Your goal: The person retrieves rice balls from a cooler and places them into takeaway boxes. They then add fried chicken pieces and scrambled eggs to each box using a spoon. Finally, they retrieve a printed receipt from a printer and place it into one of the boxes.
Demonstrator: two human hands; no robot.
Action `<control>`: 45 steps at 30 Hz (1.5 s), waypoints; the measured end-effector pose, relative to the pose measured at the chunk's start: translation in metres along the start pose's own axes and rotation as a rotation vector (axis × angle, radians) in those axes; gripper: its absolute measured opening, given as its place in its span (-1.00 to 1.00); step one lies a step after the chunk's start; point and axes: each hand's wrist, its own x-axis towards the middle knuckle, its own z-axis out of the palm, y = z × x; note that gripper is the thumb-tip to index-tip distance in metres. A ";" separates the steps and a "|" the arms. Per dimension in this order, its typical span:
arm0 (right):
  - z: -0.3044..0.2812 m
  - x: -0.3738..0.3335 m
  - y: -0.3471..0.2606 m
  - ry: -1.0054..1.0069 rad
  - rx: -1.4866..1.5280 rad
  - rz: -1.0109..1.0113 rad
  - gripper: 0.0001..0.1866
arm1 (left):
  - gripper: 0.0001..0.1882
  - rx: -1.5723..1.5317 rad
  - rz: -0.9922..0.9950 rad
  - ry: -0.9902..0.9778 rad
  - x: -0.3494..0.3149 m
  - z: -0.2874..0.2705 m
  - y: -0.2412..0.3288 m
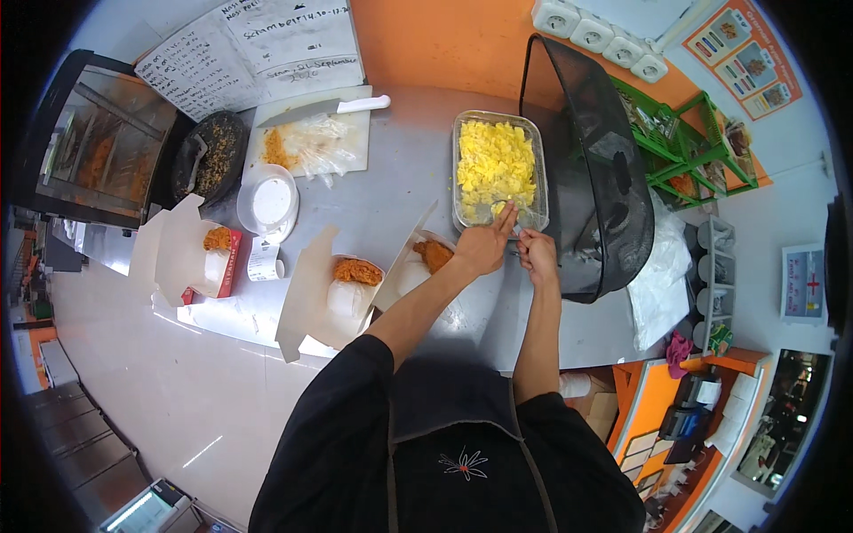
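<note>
A clear rectangular tub (539,169) of chopped yellow food, like scrambled egg (496,160), stands on the metal counter. At its near edge my right hand (538,258) is closed round the handle of a metal spoon (499,210), whose bowl lies among the yellow pieces. My left hand (485,245) reaches over the near rim with fingers stretched out beside the spoon; whether they touch it I cannot tell. Left of my hands, open paper boxes (302,298) hold fried chicken (357,271) and white rice (345,300). My left forearm partly covers the nearest box.
A black mesh food cover (613,178) stands tilted right of the tub. Farther left are a knife (302,112) on a white cutting board (360,142), a round white container (269,197), a dark stone mortar (218,155) and another open chicken box (178,244). White plastic bags (659,275) lie at right.
</note>
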 end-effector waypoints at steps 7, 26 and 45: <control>0.007 -0.029 -0.001 0.080 0.136 -0.058 -0.89 | -0.15 -0.007 0.095 0.089 -0.008 -0.012 0.004; 0.158 -0.189 -0.013 -0.720 -0.033 0.185 -0.79 | -0.62 -1.566 -1.295 0.573 -0.365 -0.041 -0.038; 0.203 -0.215 0.174 -0.259 -1.398 -0.811 -0.47 | -0.36 -1.081 -0.380 -0.323 -0.447 -0.018 -0.151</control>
